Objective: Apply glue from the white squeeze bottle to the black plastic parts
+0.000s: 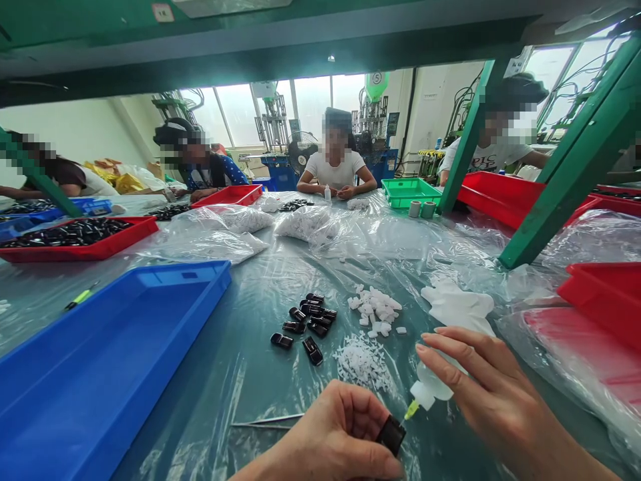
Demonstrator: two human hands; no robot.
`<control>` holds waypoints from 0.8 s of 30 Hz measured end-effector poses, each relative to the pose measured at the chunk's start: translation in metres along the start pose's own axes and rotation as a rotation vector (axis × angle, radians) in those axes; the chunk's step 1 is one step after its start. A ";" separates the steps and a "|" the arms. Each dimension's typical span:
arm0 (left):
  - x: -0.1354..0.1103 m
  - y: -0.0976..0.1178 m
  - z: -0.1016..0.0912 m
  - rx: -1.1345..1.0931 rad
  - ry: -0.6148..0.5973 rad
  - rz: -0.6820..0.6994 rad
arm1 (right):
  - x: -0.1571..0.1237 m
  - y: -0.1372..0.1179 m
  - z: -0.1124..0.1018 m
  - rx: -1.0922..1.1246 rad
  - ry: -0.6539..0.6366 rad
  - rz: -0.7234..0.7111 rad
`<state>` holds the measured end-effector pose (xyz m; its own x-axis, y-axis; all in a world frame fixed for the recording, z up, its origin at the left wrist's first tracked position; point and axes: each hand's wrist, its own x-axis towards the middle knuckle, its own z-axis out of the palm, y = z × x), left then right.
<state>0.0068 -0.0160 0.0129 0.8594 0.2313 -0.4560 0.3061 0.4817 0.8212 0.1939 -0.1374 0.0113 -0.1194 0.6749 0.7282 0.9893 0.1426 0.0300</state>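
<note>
My left hand (345,434) is closed around a small black plastic part (391,435), its end showing between thumb and fingers. My right hand (493,387) holds a translucent squeeze bottle (435,382), tilted downward. The bottle's yellow needle tip (411,409) points at the black part's end; whether they touch I cannot tell. Beyond my left hand lie a heap of tiny white pieces (363,361), a pile of larger white pieces (375,307) and several loose black parts (313,314). Metal tweezers (268,422) rest on the sheet, partly behind my left wrist.
A large blue tray (165,347) stands at left, and a red bin (605,300) at right. Clear plastic sheeting (240,334) covers the table. Bags of white pieces (308,224) lie farther back. Green frame posts (565,160) rise at right. Several co-workers sit across the table.
</note>
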 end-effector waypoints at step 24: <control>0.001 0.000 -0.001 0.024 -0.023 0.006 | 0.009 -0.002 -0.009 -0.037 -0.014 -0.076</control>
<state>0.0074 -0.0149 0.0119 0.8703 0.2145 -0.4433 0.3103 0.4601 0.8319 0.1921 -0.1385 0.0238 -0.1955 0.6734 0.7129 0.9797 0.1676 0.1104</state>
